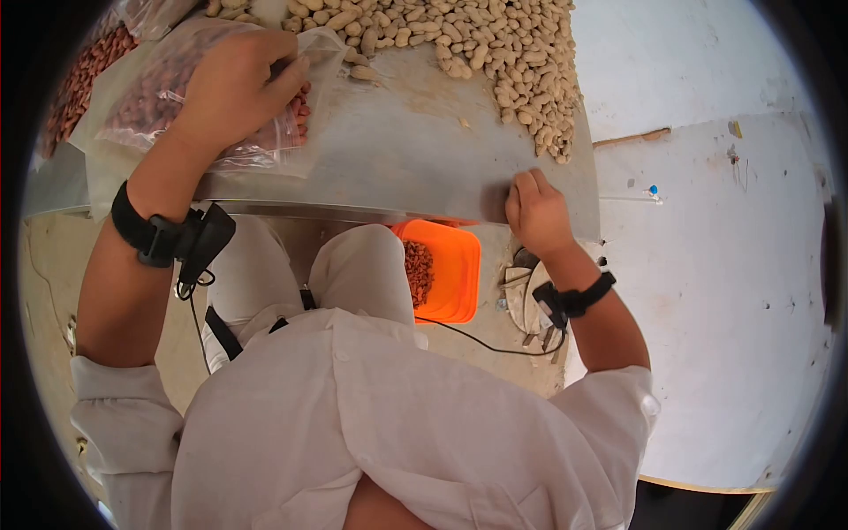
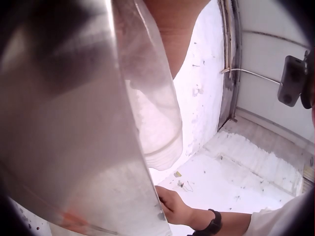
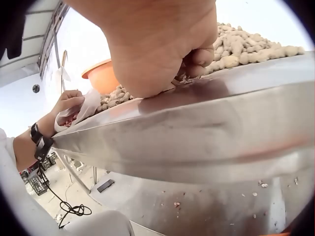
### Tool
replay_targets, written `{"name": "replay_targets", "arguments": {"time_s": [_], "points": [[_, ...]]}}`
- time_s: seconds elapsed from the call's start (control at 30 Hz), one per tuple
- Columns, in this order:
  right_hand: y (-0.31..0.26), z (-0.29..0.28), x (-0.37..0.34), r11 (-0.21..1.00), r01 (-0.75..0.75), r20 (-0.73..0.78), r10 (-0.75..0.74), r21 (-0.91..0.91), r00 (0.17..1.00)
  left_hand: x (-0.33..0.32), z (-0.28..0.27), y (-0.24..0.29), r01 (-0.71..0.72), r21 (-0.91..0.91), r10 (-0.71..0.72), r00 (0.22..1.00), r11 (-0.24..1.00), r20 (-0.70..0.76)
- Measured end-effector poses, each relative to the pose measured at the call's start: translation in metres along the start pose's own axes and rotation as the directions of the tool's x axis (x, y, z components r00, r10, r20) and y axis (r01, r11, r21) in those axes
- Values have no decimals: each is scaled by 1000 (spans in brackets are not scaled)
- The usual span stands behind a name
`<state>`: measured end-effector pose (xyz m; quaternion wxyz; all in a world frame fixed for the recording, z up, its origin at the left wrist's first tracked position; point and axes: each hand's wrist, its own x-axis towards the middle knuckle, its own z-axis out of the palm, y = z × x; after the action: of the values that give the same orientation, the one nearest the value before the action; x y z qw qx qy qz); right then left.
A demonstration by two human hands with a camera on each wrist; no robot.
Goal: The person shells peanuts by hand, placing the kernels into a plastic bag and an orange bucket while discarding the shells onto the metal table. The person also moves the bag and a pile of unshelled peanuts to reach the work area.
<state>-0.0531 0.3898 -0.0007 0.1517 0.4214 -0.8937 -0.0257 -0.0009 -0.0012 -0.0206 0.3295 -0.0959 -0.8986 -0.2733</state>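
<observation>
Remotely, I saw the left hand (image 1: 234,88) gripping a bag (image 1: 274,159) of red nuts (image 1: 155,110); the right hand (image 1: 541,212) curled at the metal table (image 1: 397,141), whether around anything I couldn't tell.

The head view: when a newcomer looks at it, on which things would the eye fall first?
Probably on the bright orange tub, below the near edge of the metal table beside the person's right knee, with reddish-brown pieces inside. Next comes the heap of unshelled peanuts at the table's far side. Then the left hand over a see-through bag of red nuts, at the table's left.
</observation>
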Motion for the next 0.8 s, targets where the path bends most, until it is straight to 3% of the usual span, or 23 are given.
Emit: {"name": "replay_targets", "arguments": {"time_s": [0.13,0.23,0.3,0.37,0.47,0.57,0.67,0.73,0.8], "points": [[8,1,-58,999,-7,-131,1,-49,991,0,0,1,10,-4,-10,999,1000,39],[19,17,-109,994,-47,-125,35,-96,992,0,1,2,2,23,-3,999,1000,48],[21,40,-155,970,-218,128,231,-109,964,1,1,3,-3,38,1,998,999,56],[20,66,-189,921,-378,368,384,-92,847,1,1,3,0,53,-4,997,999,76],[31,97,-226,897,-429,633,394,-108,666,4,-4,6,16,70,-25,992,997,127],[22,67,-178,791,-589,825,217,165,522,13,-15,20,20,32,-25,985,999,170],[-8,-1,-102,692,-500,643,69,520,763,32,-28,41,-26,-49,33,989,998,142],[-12,-33,-56,749,-286,407,24,598,913,47,-34,64,-96,-63,103,987,993,123],[-1,-49,-21,728,-346,377,129,592,917,65,-26,82,-170,-158,174,985,973,10]]}}
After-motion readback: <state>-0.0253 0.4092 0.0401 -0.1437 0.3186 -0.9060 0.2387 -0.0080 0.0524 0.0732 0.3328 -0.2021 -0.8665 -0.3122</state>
